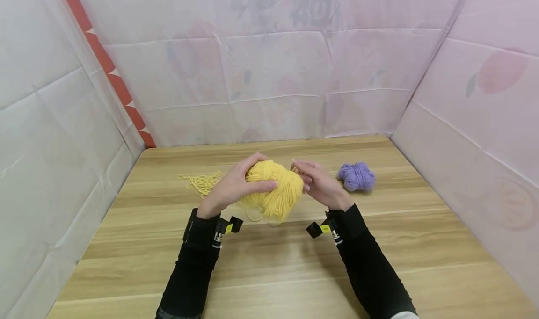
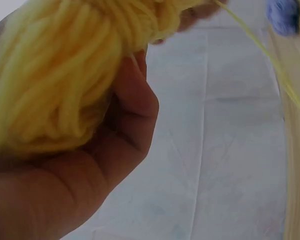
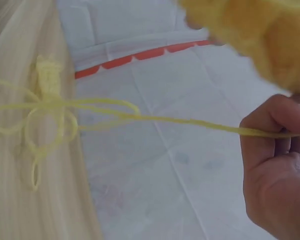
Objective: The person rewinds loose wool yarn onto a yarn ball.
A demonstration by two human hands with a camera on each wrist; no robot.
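Observation:
A ball of yellow yarn (image 1: 275,188) is held up over the table by my left hand (image 1: 236,183), thumb across its near side and fingers over the top. The left wrist view shows the fingers wrapped around the ball's underside (image 2: 55,85). At the ball's right end is my right hand (image 1: 322,183). In the right wrist view its thumb and curled fingers pinch a yellow yarn strand (image 3: 190,121), which runs taut to several loose loops. A loose heap of yellow yarn (image 1: 203,183) lies on the table beyond my left wrist.
A smaller purple yarn ball (image 1: 357,176) sits on the wooden table (image 1: 261,272), right of my right hand. Pale printed sheets (image 1: 269,76) stand as walls at the back and both sides. A red strip (image 1: 101,52) runs down the left back corner.

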